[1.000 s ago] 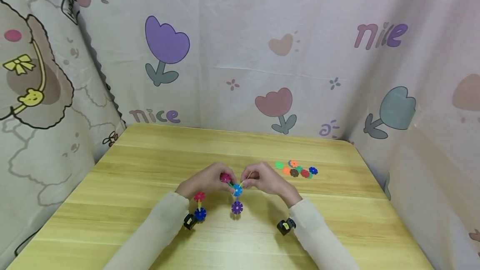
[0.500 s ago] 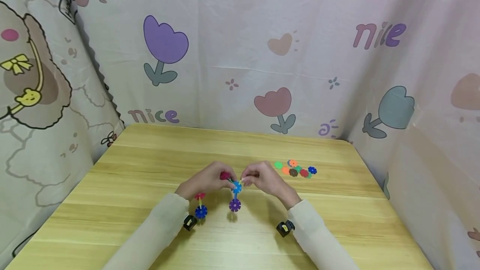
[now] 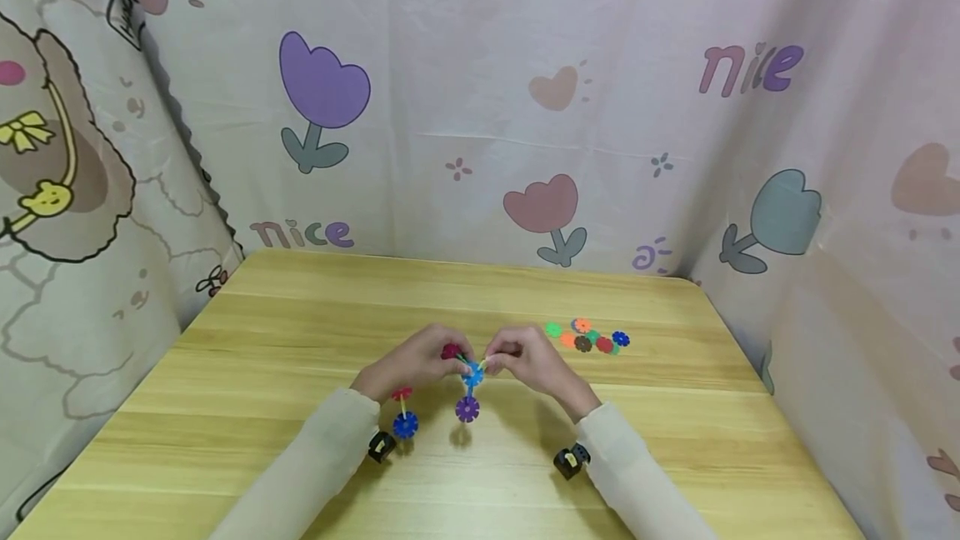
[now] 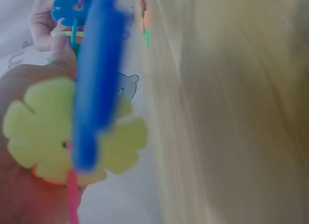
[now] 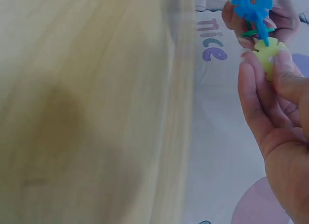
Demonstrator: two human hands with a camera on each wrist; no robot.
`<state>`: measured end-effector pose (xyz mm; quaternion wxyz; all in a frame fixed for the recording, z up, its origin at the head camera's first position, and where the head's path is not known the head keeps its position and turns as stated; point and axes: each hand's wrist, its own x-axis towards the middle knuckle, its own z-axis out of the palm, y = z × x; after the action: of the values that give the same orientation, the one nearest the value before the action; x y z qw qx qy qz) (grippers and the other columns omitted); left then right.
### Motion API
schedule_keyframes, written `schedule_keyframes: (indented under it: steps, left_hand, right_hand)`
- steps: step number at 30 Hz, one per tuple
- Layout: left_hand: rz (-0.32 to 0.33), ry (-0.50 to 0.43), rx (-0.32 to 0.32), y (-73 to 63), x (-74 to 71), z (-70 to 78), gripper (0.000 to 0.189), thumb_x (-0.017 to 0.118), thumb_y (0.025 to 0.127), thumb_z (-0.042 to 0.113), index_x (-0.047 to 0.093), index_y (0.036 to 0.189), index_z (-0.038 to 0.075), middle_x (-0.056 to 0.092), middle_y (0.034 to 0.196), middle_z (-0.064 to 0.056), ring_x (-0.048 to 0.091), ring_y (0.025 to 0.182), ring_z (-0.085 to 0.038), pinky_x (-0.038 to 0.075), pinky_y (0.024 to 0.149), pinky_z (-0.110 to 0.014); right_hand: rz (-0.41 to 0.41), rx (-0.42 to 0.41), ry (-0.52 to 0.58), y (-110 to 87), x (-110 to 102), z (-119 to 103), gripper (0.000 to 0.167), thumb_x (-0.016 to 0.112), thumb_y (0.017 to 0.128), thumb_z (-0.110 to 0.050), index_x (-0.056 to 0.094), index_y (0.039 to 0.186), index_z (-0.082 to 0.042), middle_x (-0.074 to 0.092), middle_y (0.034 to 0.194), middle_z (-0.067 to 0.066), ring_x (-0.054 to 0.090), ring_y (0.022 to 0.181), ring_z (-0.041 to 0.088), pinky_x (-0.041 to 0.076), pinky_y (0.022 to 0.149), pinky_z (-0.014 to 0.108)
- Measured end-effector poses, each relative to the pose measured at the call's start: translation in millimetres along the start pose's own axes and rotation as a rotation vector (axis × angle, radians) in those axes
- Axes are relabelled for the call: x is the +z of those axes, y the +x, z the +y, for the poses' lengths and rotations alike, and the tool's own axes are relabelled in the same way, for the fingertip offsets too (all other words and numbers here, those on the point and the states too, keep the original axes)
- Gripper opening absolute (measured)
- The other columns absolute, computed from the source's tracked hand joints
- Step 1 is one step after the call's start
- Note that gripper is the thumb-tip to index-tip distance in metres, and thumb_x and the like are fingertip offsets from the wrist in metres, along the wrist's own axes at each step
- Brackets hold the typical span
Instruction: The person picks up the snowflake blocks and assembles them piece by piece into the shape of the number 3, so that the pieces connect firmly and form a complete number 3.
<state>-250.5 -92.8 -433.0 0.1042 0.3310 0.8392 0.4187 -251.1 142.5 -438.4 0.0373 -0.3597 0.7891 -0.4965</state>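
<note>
My left hand (image 3: 420, 354) grips a chain of slotted plastic snowflake discs above the table. A pink disc (image 3: 451, 352) shows by its fingers, and a purple disc (image 3: 467, 409) hangs below a light blue disc (image 3: 472, 374). Between thumb and fingers, my right hand (image 3: 531, 361) pinches a yellow disc (image 5: 267, 57); its edge meets the light blue disc (image 5: 252, 4) in the right wrist view. A green disc (image 5: 258, 32) is partly hidden at the left fingers. Near the left wrist hang a red disc (image 3: 402, 394), a second yellow disc (image 4: 48, 127) and a dark blue disc (image 3: 406, 425).
Several loose discs, among them a brown disc (image 3: 582, 344) and a blue disc (image 3: 621, 338), lie at the back right of the wooden table (image 3: 337, 298). Behind stands a printed curtain (image 3: 450, 90). Black wrist cameras sit on both wrists.
The light blue and purple discs have risen slightly between the hands. The red disc by the left wrist has tilted more edge-on. Both hands keep their grip, and the head view has shifted a little.
</note>
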Motion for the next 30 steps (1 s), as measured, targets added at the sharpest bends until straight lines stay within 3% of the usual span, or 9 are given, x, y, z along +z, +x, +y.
schedule_keyframes:
  steps: [9,17,22,26,30]
  left_hand:
    - [0.022,0.002,-0.023,-0.3,-2.8,4.9,0.007,0.074,0.095,0.012,0.075,0.093,0.004,0.074,0.09,-0.002,0.058,0.073,-0.011,0.053,0.065,-0.02]
    - [-0.007,0.066,-0.027,-1.3,-2.7,2.8,0.008,0.081,0.09,0.022,0.077,0.095,0.018,0.075,0.092,0.006,0.063,0.08,-0.008,0.056,0.074,-0.024]
    - [-0.032,0.116,-0.037,-3.0,-4.3,4.2,0.017,0.078,0.093,0.029,0.077,0.104,0.017,0.074,0.096,0.008,0.065,0.086,-0.008,0.056,0.077,-0.027]
    - [-0.026,0.132,-0.088,-5.9,-6.8,5.0,0.021,0.073,0.097,0.028,0.076,0.112,0.014,0.074,0.1,0.006,0.064,0.087,-0.009,0.056,0.08,-0.029]
    - [-0.029,0.14,-0.133,-7.7,-8.1,4.3,0.027,0.068,0.101,0.029,0.075,0.12,0.012,0.075,0.115,0.0,0.061,0.091,-0.011,0.055,0.084,-0.031]
  right_hand:
    - [0.028,0.038,0.019,-0.4,4,2,0.004,0.07,0.093,0.004,0.074,0.093,0.004,0.076,0.087,0.021,0.077,0.075,0.032,0.064,0.071,0.029]
    - [-0.028,0.008,-0.052,-1.2,3,0,0.006,0.075,0.089,0.0,0.076,0.095,-0.001,0.076,0.091,0.016,0.075,0.078,0.03,0.064,0.074,0.032]
    - [-0.049,0.065,-0.093,-1.4,-6,-1,0.012,0.074,0.092,-0.002,0.076,0.103,-0.003,0.077,0.1,0.017,0.076,0.084,0.036,0.064,0.076,0.033]
    - [0.059,0.147,-0.148,-1.0,-26,4,0.015,0.069,0.097,-0.003,0.075,0.11,-0.002,0.076,0.105,0.022,0.074,0.085,0.041,0.064,0.074,0.042]
    - [0.2,0.236,-0.224,0.5,-48,13,0.013,0.066,0.099,-0.004,0.075,0.109,-0.003,0.075,0.106,0.024,0.073,0.084,0.04,0.062,0.068,0.034]
